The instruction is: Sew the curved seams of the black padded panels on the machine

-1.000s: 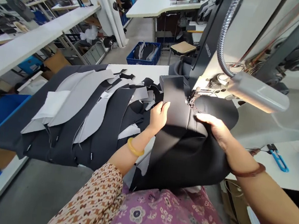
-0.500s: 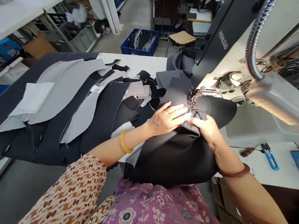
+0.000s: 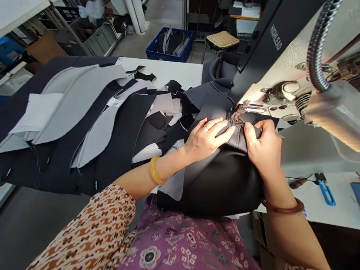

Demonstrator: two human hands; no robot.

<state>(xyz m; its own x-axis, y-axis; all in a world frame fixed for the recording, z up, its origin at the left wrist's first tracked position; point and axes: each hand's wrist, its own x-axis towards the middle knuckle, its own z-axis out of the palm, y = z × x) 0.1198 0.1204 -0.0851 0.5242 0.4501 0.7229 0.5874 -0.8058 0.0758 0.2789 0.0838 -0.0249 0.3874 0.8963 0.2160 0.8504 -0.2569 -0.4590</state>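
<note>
A large piece of black fabric [image 3: 216, 183] lies bunched under the needle and presser foot [image 3: 235, 113] of a sewing machine [image 3: 258, 52]. My left hand [image 3: 207, 140] rests on it with fingers stretched out, the tips just in front of the presser foot. My right hand [image 3: 263, 147] grips a fold of the fabric between thumb and fingers, to the right of the foot. Between the hands a stitched seam [image 3: 238, 137] shows. The needle tip is too small to make out.
Grey curved panels [image 3: 75, 100] and black pieces lie stacked on the left. Dark scraps [image 3: 174, 86] are beside the machine. Blue thread snips [image 3: 325, 190] lie on the right of the white table [image 3: 342, 203]. A blue crate [image 3: 168, 57] and a stool [image 3: 222, 39] stand beyond.
My right hand has shifted right and up and turned, with its grip nearer the foot. The bunched fabric between the hands is now flatter, with the seam showing. My left hand stays almost in place.
</note>
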